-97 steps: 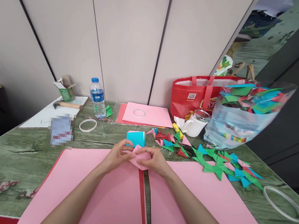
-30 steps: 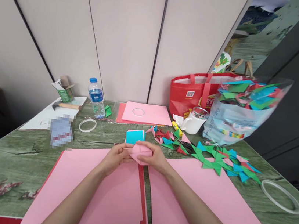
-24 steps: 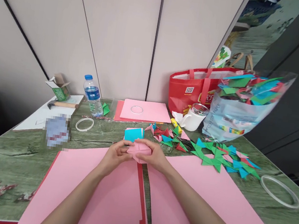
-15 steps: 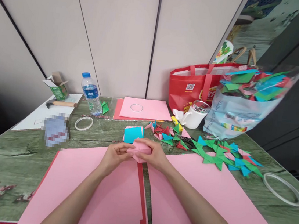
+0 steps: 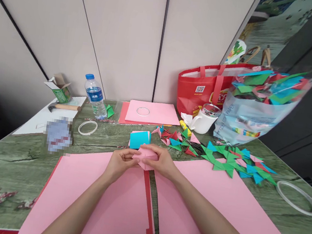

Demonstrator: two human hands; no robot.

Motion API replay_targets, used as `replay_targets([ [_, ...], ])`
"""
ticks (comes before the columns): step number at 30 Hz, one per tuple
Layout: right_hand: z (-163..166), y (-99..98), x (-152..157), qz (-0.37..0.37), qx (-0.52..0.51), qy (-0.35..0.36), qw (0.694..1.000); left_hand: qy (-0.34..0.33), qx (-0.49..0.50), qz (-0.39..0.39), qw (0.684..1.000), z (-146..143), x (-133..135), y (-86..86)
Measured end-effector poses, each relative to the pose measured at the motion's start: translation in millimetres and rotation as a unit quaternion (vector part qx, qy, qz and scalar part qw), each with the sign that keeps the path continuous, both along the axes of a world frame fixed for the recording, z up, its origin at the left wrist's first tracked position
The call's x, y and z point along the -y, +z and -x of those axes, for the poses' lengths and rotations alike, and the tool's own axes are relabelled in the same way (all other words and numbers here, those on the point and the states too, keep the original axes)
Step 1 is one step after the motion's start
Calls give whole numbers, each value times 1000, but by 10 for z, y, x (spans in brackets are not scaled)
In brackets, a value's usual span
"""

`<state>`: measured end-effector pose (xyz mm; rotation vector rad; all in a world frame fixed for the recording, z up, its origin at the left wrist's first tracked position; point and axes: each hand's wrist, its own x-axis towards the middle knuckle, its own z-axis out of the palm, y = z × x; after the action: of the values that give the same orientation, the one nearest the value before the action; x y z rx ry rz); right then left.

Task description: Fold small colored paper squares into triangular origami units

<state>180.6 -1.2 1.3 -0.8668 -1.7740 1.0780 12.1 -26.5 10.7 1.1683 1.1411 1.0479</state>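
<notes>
Between my two hands is a small piece of folded pink paper [image 5: 148, 155], creased and partly covered by my fingers. My left hand [image 5: 120, 163] pinches its left corner between thumb and fingers. On the other side, my right hand [image 5: 162, 162] grips the right edge, thumb below and fingers above. Just behind the folded paper lies a small stack of paper squares with a blue sheet [image 5: 139, 140] on top. Large pink sheets [image 5: 97, 201] spread under my left forearm, and more pink sheets [image 5: 205, 201] lie under the right one.
Folded paper pieces [image 5: 225, 161] in several colours lie at right, near a white mug [image 5: 204, 120], a red bag [image 5: 189, 94] and a filled plastic bag [image 5: 245, 118]. Leftward are a water bottle [image 5: 95, 97], a hammer [image 5: 66, 107] and a white ring [image 5: 87, 127].
My hands keep the same grip on the folded pink paper, with hardly any movement. The view has shifted very slightly.
</notes>
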Motion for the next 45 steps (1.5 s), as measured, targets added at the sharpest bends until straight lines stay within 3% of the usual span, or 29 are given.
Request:
replay_targets([
  [21, -10, 11, 3, -6, 9, -2, 1000, 16, -10, -9, 1000, 2, 6, -10],
  [30, -30, 14, -21, 3, 6, -5, 1000, -48, 54, 9, 997, 45, -4, -12],
  [38, -47, 19, -30, 15, 3, 16, 1000, -32, 51, 7, 998, 46, -7, -46],
  [45, -62, 25, -39, 13, 9, 9, 1000, -84, 44, 2, 996, 88, -15, -24],
])
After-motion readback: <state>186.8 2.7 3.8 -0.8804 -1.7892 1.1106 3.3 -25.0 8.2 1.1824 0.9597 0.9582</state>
